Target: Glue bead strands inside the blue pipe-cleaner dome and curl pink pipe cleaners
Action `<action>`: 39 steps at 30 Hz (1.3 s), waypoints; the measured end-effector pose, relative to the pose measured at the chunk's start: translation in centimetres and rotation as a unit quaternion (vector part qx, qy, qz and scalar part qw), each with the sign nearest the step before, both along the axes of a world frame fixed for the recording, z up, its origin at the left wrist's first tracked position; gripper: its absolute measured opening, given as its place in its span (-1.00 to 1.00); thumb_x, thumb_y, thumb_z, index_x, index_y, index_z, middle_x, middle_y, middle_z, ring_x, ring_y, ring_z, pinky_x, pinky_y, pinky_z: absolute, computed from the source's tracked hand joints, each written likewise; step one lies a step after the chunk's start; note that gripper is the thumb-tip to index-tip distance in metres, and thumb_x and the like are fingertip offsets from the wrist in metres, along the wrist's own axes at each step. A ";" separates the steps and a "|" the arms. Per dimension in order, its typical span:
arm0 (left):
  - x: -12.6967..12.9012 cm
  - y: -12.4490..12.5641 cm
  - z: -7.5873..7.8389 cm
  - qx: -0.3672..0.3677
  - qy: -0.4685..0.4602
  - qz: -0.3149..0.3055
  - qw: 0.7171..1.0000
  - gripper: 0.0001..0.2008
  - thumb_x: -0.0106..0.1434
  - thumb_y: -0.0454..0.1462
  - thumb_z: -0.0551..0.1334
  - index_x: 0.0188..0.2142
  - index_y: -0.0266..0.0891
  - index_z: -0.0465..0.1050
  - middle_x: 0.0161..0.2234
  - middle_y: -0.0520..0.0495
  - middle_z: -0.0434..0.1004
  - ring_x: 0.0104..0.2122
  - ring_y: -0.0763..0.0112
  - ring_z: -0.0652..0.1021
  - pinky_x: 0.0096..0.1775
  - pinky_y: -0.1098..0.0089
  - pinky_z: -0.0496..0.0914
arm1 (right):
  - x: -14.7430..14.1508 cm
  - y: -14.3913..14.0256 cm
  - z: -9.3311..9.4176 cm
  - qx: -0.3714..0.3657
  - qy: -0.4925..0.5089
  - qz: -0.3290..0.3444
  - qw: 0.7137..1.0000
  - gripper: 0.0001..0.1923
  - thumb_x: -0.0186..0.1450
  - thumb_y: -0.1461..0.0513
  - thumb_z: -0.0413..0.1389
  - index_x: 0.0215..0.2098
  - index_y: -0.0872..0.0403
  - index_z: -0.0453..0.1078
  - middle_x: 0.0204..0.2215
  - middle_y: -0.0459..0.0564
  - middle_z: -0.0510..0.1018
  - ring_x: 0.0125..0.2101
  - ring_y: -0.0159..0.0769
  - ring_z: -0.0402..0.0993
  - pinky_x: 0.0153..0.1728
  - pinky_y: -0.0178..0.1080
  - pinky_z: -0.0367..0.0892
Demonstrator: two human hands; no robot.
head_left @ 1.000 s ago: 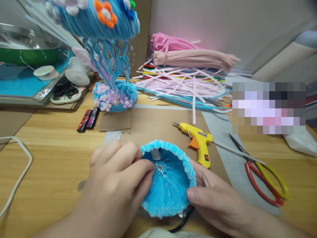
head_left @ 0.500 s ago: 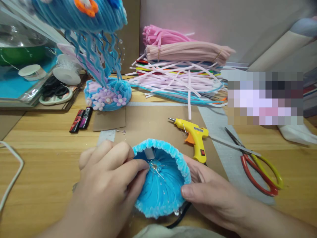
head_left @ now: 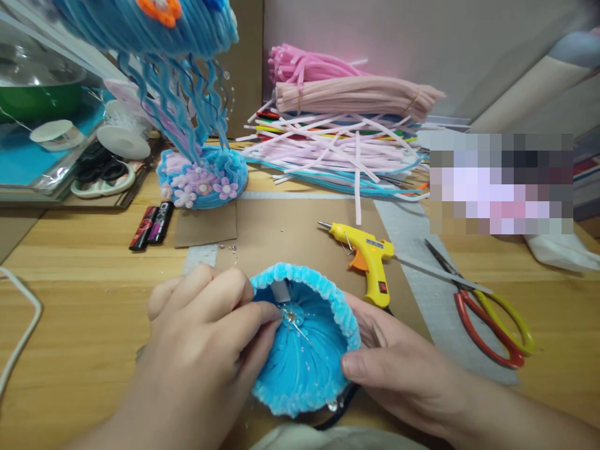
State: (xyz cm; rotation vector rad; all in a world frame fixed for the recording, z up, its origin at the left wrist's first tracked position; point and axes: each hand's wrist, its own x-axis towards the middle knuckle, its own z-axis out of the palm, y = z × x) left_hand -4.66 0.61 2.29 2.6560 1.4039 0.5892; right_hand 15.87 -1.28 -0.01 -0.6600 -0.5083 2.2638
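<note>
A blue fuzzy pipe-cleaner dome (head_left: 323, 369) is tipped with its hollow side towards me. My right hand (head_left: 394, 369) holds its right rim, thumb on the near edge and fingers behind. My left hand (head_left: 201, 337) reaches over the left rim, thumb and forefinger pinched together inside the dome; what they pinch is too small to make out. Beside those fingertips, thin wires and tiny beads gather at a clear disc (head_left: 291, 315) in the centre. A white strip (head_left: 282, 290) shows on the inner wall. Clear beads (head_left: 332, 405) dangle below the rim.
A yellow glue gun (head_left: 365, 253) lies on cardboard behind the dome, scissors (head_left: 490, 319) to its right. A finished blue jellyfish (head_left: 201, 181) stands at back left, near two markers (head_left: 152, 226). Bundles of pipe cleaners (head_left: 347, 97) are piled at the back. A white cable (head_left: 28, 312) lies left.
The view has shifted very slightly. Both hands keep their hold, and the dome stays in almost the same place and tilt.
</note>
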 end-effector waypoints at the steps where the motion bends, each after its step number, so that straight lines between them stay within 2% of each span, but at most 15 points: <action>1: 0.0 0.0 0.0 0.000 -0.001 0.000 1.000 -0.88 0.20 -0.28 0.22 -0.39 -0.10 0.54 -0.49 -0.02 0.35 -0.42 0.27 0.29 -0.39 0.26 0.04 | 0.0 0.0 0.0 0.001 -0.002 0.000 1.000 -0.38 0.16 0.32 0.25 0.17 0.01 0.26 0.04 0.06 0.46 0.06 -0.15 0.35 0.07 -0.09 0.24; 13: -0.1 0.1 0.0 -0.005 -0.011 -0.013 1.000 -0.87 0.22 -0.30 0.19 -0.38 -0.11 0.54 -0.50 -0.03 0.34 -0.43 0.26 0.28 -0.40 0.26 0.04 | -0.1 -0.1 0.2 -0.007 0.009 0.004 1.000 -0.39 0.14 0.34 0.24 0.14 -0.02 0.28 0.02 0.05 0.46 0.04 -0.14 0.38 0.06 -0.07 0.26; 19: 0.1 0.0 -0.3 -0.003 -0.007 -0.013 1.000 -0.87 0.23 -0.28 0.20 -0.39 -0.11 0.54 -0.50 -0.05 0.34 -0.43 0.24 0.27 -0.39 0.26 0.04 | 0.2 -0.3 -0.1 -0.030 0.002 -0.002 1.000 -0.34 0.10 0.39 0.25 0.15 -0.04 0.25 0.03 0.03 0.44 0.01 -0.19 0.40 0.05 -0.09 0.25; 28: 0.5 0.2 -0.6 -0.012 0.033 0.006 0.999 -0.86 0.22 -0.24 0.18 -0.39 -0.10 0.52 -0.45 -0.06 0.36 -0.40 0.18 0.31 -0.36 0.24 0.05 | 0.1 -0.2 -0.2 -0.035 -0.008 -0.005 0.999 -0.42 0.14 0.34 0.25 0.10 -0.03 0.26 -0.04 -0.01 0.47 -0.14 -0.30 0.47 -0.16 -0.28 0.33; 39: 0.3 0.3 -0.6 -0.016 -0.016 0.004 1.000 -0.82 0.23 -0.28 0.19 -0.45 -0.08 0.55 -0.49 -0.04 0.33 -0.43 0.26 0.27 -0.39 0.27 0.00 | 0.1 -0.5 -0.4 -0.037 0.003 0.000 0.999 -0.37 0.15 0.35 0.24 0.15 -0.04 0.21 -0.03 0.02 0.46 -0.13 -0.28 0.47 -0.13 -0.24 0.31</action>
